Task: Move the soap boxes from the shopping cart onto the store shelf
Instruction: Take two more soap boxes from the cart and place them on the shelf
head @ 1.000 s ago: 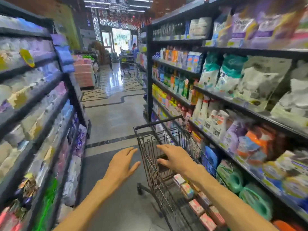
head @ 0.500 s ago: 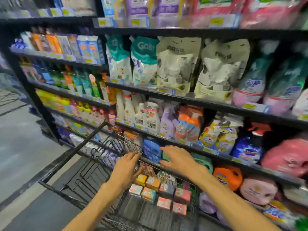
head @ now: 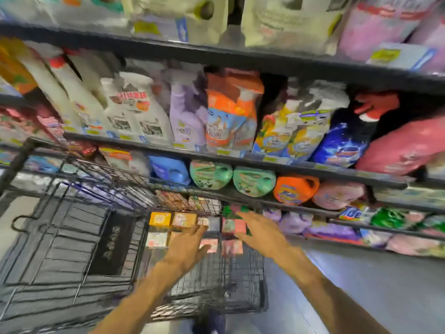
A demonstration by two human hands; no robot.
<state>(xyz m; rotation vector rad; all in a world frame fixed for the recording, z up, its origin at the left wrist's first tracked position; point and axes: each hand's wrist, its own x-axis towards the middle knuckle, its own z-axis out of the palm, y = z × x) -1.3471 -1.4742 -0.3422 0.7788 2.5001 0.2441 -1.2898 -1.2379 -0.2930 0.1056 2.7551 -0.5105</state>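
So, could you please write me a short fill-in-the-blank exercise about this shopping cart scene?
1. The soap boxes lie inside the wire ____.
2. Both the left hand and right hand reach toward the boxes with ____ fingers, holding nothing.
3. The jug right of the two green jugs is ____.

Missing words: cart; open; orange

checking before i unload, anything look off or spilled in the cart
Nothing stands out. The soap boxes lie flat in rows on the floor of the shopping cart, no spill shows, and both open hands hover over them; blur hides fine damage.
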